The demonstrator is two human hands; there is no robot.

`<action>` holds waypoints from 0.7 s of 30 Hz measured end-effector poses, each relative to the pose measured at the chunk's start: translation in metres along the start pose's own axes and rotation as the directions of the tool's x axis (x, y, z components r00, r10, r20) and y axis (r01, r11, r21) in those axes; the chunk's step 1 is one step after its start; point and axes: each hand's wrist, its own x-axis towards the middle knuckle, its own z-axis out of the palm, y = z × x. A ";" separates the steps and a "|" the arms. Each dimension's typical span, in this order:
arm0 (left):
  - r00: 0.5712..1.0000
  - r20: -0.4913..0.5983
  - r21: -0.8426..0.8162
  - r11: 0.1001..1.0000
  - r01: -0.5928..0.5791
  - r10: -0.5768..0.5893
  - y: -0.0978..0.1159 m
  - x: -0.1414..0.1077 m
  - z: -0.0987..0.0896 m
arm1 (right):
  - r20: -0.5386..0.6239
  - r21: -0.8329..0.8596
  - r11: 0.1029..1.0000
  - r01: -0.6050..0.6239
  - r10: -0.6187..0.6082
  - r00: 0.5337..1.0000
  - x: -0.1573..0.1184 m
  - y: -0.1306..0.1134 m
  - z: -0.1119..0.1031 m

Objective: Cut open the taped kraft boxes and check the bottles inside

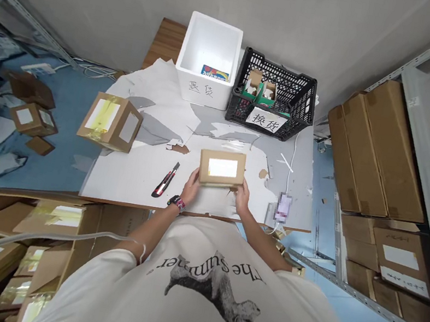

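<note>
Two bare hands hold a small brown cardboard box (215,180) with a white label above the near edge of a worn, paper-covered counter (145,176). The left hand (190,189) grips the box's left side and the right hand (242,197) its right side, the fingers of each closed against the cardboard, with the box's width between them. Left of the left hand lies a red and black utility knife (165,179), apart from the box. Farther left sits a larger taped carton (110,121). Behind the held box, a white foam bin (203,89) contains a blue packet (215,73); just beside it on the right, a black plastic crate (301,107) contains small green and white boxes (267,93). At the right of the counter, a phone (283,207) lies near a white cable (291,163).
</note>
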 end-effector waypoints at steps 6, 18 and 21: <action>0.966 -0.070 0.240 0.936 0.258 -0.248 -0.008 0.027 -0.002 | -0.028 -0.102 0.989 -0.109 0.107 0.994 0.012 0.012 0.001; 0.998 0.062 0.231 0.972 -0.040 0.027 -0.023 0.007 -0.008 | 0.035 -0.229 0.973 0.001 0.007 0.999 0.000 0.041 -0.005; 0.995 0.093 0.324 0.946 -0.002 -0.030 -0.031 -0.011 -0.012 | 0.029 -0.334 0.941 -0.059 0.073 0.997 -0.017 0.059 -0.004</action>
